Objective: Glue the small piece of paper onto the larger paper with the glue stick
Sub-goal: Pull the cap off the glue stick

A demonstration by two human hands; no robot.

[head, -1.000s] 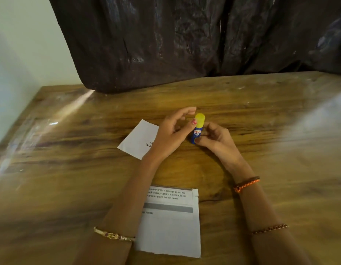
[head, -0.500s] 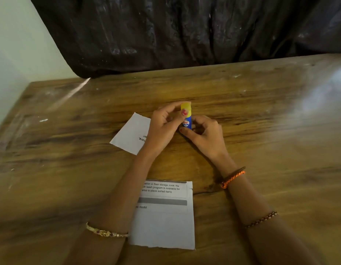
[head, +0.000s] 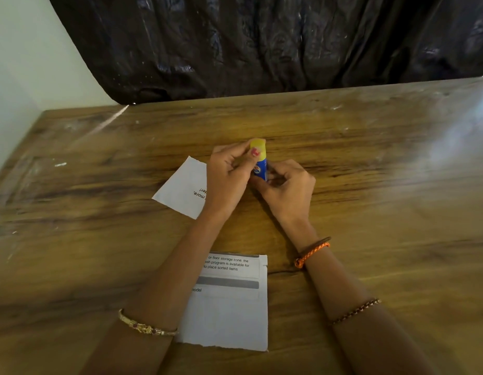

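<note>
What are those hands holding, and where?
A glue stick: the left hand pinches its yellow cap, the right hand grips the blue body.

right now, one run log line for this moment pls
step: uncapping | left hand: on yellow cap | right hand: holds glue stick | small paper, larger paper: flat, apart, unglued

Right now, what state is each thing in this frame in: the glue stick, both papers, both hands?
Glue stick: upright, yellow cap on, held by both hands.
Small paper: flat on the table, partly hidden under the left hand, no glue visible.
Larger paper: flat on the table near the person, untouched, bottom edge torn.
Left hand: fingers pinching the cap.
Right hand: gripping the blue body.
</note>
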